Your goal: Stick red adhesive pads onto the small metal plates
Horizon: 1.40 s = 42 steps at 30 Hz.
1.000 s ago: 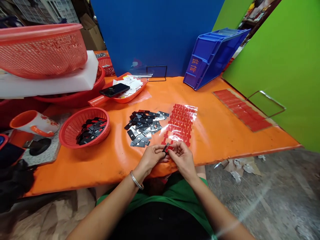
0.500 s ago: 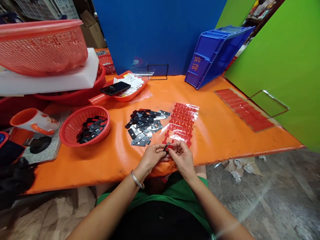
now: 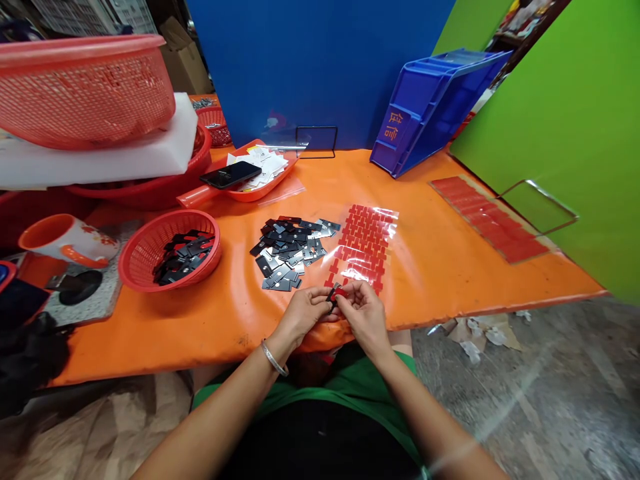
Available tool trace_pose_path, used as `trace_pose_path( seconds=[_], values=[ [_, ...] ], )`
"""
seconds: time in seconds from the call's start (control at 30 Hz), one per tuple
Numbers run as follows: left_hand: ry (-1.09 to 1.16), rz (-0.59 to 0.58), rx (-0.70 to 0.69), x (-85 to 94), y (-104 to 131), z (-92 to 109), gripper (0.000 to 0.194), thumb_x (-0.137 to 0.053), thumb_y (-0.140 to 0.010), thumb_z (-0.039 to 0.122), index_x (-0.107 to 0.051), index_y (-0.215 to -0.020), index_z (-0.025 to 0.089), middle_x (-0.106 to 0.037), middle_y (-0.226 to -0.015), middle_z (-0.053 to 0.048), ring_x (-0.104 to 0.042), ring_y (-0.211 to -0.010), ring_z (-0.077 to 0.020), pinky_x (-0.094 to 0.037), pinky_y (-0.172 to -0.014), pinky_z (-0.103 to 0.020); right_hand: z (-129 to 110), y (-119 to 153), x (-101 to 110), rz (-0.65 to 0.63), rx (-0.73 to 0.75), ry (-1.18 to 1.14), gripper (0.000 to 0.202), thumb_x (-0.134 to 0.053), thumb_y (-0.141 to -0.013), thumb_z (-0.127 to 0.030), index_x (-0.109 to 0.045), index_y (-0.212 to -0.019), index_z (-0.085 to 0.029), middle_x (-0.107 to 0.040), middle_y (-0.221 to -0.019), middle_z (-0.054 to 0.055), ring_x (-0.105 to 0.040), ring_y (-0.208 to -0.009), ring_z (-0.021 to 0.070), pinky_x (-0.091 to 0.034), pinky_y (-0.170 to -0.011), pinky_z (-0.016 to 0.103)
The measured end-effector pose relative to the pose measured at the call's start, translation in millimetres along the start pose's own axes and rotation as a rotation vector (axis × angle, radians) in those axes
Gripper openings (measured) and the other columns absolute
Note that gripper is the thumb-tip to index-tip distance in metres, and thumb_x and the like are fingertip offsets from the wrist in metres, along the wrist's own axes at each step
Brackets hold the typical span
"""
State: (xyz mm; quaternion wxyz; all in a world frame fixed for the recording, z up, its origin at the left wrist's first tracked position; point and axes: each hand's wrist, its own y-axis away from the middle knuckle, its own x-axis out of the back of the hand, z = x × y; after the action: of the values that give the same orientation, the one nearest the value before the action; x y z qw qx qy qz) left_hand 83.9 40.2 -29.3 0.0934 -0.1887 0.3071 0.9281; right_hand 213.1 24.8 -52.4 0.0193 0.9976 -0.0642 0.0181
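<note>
Near the table's front edge, my left hand (image 3: 307, 311) pinches a small black metal plate (image 3: 331, 298). My right hand (image 3: 365, 311) is closed at the plate's other side, fingertips on a small red sticker (image 3: 341, 292) that lies against it. Just beyond my hands is a clear sheet of red stickers (image 3: 364, 247), its near end partly behind my right fingers. Left of that sheet lies a loose pile of black and silver metal plates (image 3: 287, 248). More black plates, some showing red, sit in a round red basket (image 3: 131, 257).
A red scoop (image 3: 260, 193) holds white paper pieces and a black phone (image 3: 231, 175). On the left are a mug (image 3: 75, 243) and stacked red baskets (image 3: 90, 93) with white foam (image 3: 165, 157). A blue crate (image 3: 425, 113) leans at the back; another red sheet (image 3: 487, 217) lies right.
My hands stay in nearly the same place. The plate and red sticker between my fingertips have shifted very slightly, and more red shows on the plate.
</note>
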Motion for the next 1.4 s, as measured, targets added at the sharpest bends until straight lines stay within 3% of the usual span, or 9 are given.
trace_pose_path(
  seconds=[0.47, 0.67, 0.97, 1.4],
  values=[
    [0.001, 0.113, -0.067, -9.6, -1, -4, 0.012, -0.058, -0.077, 0.006, -0.065, -0.087, 0.009, -0.070, -0.069, -0.005, -0.066, -0.057, -0.0105, -0.055, -0.060, -0.020, -1, 9, 0, 0.020, 0.093, 0.126, 0.012, -0.057, -0.085, -0.034, -0.055, -0.089, -0.023, -0.059, -0.077, 0.001, -0.059, -0.061, 0.0152, -0.051, -0.055, 0.029],
    [0.006, 0.114, -0.076, -8.7, -1, -6, 0.010, -0.062, -0.076, 0.008, -0.066, -0.084, 0.009, -0.069, -0.066, -0.004, -0.065, -0.056, -0.0108, -0.055, -0.059, -0.021, -9, 8, 0, 0.172, 0.269, 0.324, 0.009, -0.058, -0.083, -0.028, -0.060, -0.084, -0.019, -0.049, -0.112, 0.011, -0.058, -0.082, 0.0175, -0.052, -0.059, 0.029],
    [0.014, 0.131, -0.084, -9.5, 0, -6, 0.013, -0.069, -0.072, 0.012, -0.067, -0.084, 0.009, -0.068, -0.066, -0.004, -0.066, -0.056, -0.0109, -0.054, -0.057, -0.020, -7, -4, 1, 0.176, 0.324, 0.351, 0.006, -0.059, -0.081, -0.024, -0.060, -0.077, -0.019, -0.055, -0.092, 0.006, -0.056, -0.087, 0.0182, -0.048, -0.070, 0.030],
    [0.013, 0.131, -0.080, -9.4, 1, -4, 0.010, -0.062, -0.073, 0.004, -0.066, -0.081, 0.009, -0.065, -0.060, -0.001, -0.064, -0.052, -0.0096, -0.054, -0.055, -0.019, -5, -6, 1, 0.149, 0.254, 0.348, 0.011, -0.060, -0.080, -0.027, -0.059, -0.074, -0.018, -0.057, -0.083, 0.004, -0.055, -0.073, 0.0160, -0.046, -0.065, 0.028]
  ],
)
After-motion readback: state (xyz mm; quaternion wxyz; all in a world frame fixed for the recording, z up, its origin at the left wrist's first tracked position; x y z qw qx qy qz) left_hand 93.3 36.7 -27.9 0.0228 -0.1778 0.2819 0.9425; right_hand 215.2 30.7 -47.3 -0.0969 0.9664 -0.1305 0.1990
